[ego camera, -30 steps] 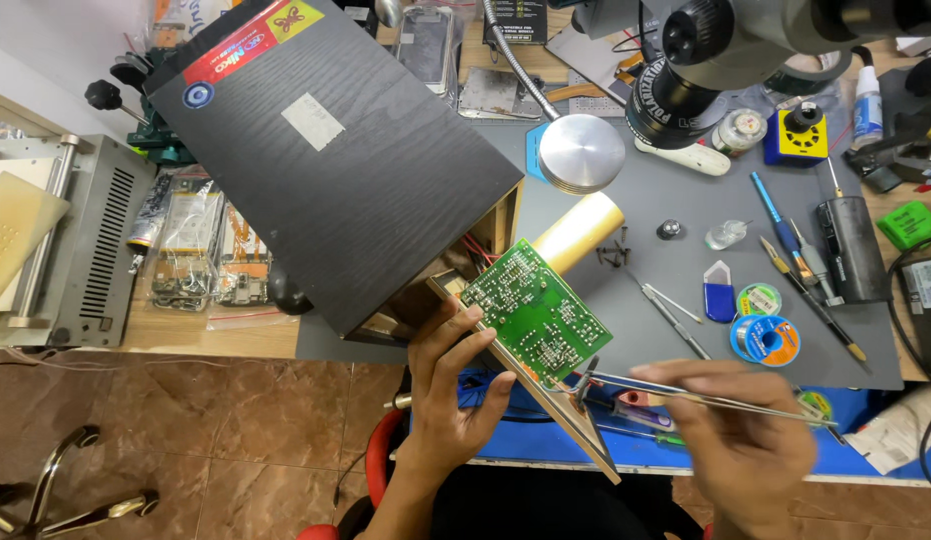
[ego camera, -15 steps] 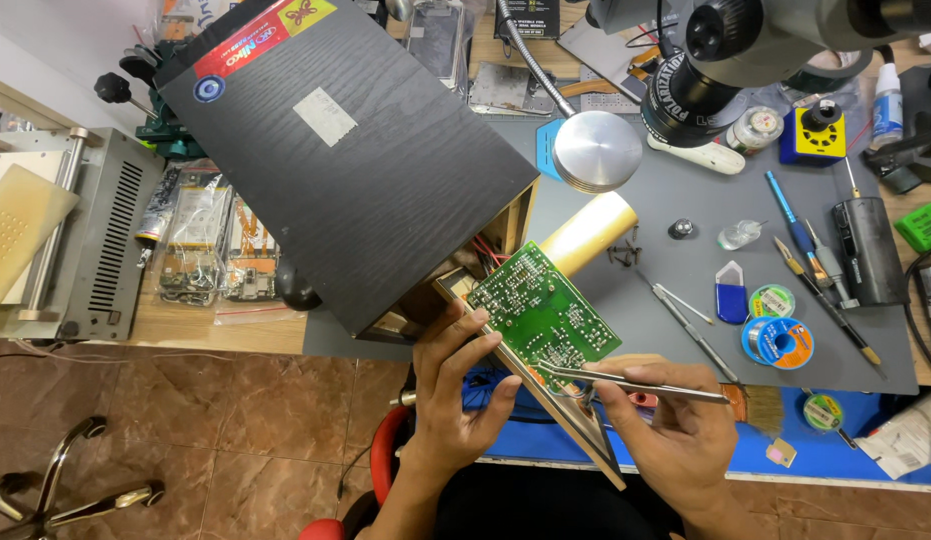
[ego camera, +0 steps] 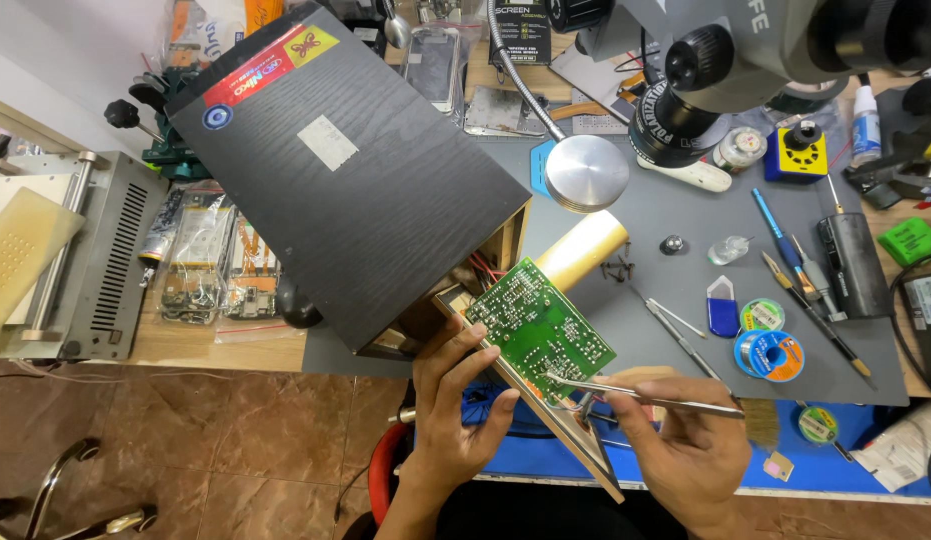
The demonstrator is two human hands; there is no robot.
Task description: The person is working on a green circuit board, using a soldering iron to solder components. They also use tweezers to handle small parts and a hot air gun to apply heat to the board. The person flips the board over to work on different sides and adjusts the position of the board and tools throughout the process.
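Right hand (ego camera: 685, 450) has brought tweezers (ego camera: 645, 395) onto green circuit board (ego camera: 538, 330), clamped on them; left hand (ego camera: 455, 410) keeps gripping board's panel edge.

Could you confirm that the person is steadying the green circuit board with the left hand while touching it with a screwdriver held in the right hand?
Not quite: the head view shows the right hand holding slim metal tweezers, not a screwdriver, with the tips on the green circuit board. The rest stands: the left hand steadies the board from its lower edge.
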